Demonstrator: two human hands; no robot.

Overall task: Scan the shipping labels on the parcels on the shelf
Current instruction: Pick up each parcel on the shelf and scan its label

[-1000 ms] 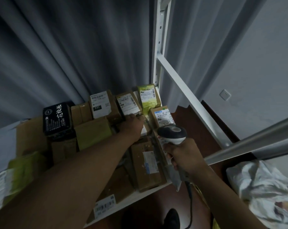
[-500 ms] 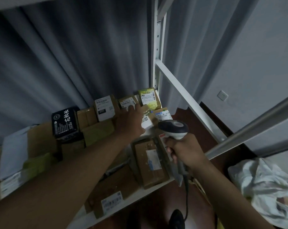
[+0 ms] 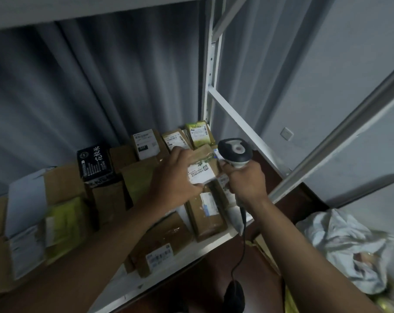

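A small brown parcel with a white label on its near face is lifted clear of the stack, tilted so the label faces up toward the scanner, presumably to give the reader a flat, unobstructed look at the barcode. The left hand grips it from the left, fingers over the top edge and thumb curled under the near edge. Just to its right, the right hand is wrapped tight around the handle of a corded barcode scanner, whose head sits right beside the parcel's far corner; whether the trigger is pressed cannot be told. Beneath and behind lie the other parcels on the white shelf: a long brown box with a small label directly below the held one, a row of labelled boxes leaning against the grey curtain at the back, and a black carton to the left. A crumpled white bag lies off to the right, below the shelf.
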